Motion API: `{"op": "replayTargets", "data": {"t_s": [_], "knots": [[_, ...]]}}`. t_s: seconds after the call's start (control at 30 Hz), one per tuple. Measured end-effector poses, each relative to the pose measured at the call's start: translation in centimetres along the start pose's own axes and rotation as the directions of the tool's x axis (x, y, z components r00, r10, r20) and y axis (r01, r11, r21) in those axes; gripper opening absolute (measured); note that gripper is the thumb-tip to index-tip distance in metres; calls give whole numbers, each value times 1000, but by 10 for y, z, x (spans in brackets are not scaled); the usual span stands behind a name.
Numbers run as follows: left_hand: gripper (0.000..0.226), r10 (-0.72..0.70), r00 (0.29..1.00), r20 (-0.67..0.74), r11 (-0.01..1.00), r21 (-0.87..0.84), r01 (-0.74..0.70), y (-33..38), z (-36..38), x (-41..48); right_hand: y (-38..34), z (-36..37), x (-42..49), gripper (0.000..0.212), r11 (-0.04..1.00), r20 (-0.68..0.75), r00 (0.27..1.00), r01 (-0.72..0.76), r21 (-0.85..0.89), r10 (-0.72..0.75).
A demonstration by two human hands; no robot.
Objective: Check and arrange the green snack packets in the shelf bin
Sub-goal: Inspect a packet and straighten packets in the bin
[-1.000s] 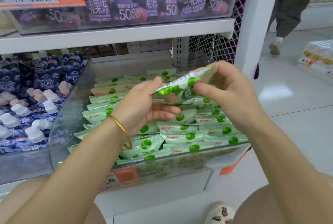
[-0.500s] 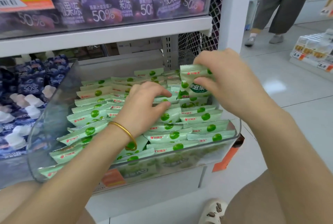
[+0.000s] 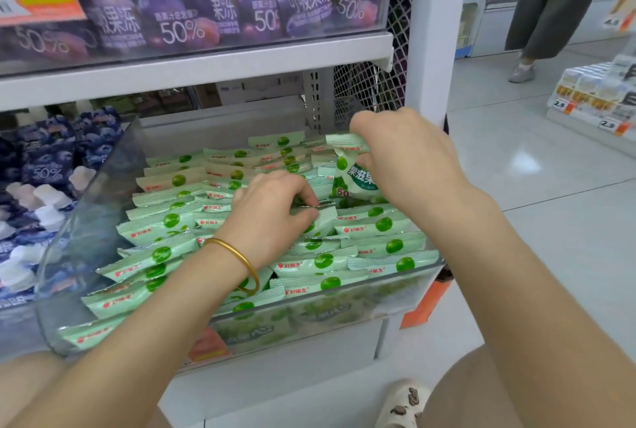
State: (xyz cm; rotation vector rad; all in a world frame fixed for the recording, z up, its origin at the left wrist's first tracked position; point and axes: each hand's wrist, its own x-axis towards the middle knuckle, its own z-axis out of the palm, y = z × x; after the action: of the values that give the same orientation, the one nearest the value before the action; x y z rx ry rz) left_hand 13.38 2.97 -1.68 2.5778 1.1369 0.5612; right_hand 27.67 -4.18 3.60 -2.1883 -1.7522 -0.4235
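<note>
Since a second ago we have lowered the checked green packet from mid-air into the shelf bin, right hand pinching it upright at the rear; left hand closes on another packet. Reinsertion appears underway.

hands: 2 | clear bin: 1 | green packets: roughly 40, many overlapped
</note>
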Motion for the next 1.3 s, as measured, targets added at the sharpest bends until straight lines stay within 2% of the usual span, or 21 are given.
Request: {"op": "replayTargets", "data": {"t_s": [0.13, 0.27, 0.37, 0.53, 0.67, 0.73, 0.83, 0.93, 1.0, 1.1, 1.27, 1.3], "knots": [[13, 0, 1000, -7, 1000, -10, 0, 0, 0, -1, -2, 0, 1, 31, 1000, -12, 1000, -20, -1, 20], [14, -4, 1000, -18, 1000, -4, 4, 1, -1, -1, -10, 4, 2, 28, 1000, 71, 997, -4, -7, 4], [7, -12, 999, -37, 999, 48, 13, 0, -1, -3, -8, 6, 5, 18, 1000, 110, 994, -17, 13, 15], [27, -16, 998, -59, 981, 191, 27, 0, -2, -5, -6, 2, 4, 24, 1000, 43, 999, 5, -4, -5], [26, -10, 998, -68, 974, 225, 25, -2, -6, -5, -11, 13, 3, 21, 1000, 111, 994, 4, 17, -6], [25, -11, 997, -72, 976, 217, 27, -2, -7, -6, -9, 25, 4, 16, 999, 178, 984, 19, 42, -26], [23, -15, 997, -81, 978, 204, 31, -2, -5, -7, -5, 31, 2, 22, 999, 306, 952, 30, -14, -25], [23, -17, 997, -74, 982, 189, 31, -2, -6, -6, -2, 18, 1, 24, 999, 239, 970, 44, -21, -37], [22, -22, 997, -71, 982, 183, 35, -2, -7, -5, 0, 13, 4, 23, 999, 223, 974, 22, 35, -29], [21, -24, 996, -87, 985, 167, 38, -2, -7, -6, 0, 20, 7, 19, 997, 291, 957, -27, 78, 3], [19, -31, 994, -104, 985, 166, 48, -2, -5, -6, -2, 37, 7, 25, 996, 392, 919, -1, 90, -35], [19, -29, 995, -100, 985, 166, 46, -2, -6, -6, -2, 35, 7, 21, 995, 415, 909, -15, 102, -29]]}}
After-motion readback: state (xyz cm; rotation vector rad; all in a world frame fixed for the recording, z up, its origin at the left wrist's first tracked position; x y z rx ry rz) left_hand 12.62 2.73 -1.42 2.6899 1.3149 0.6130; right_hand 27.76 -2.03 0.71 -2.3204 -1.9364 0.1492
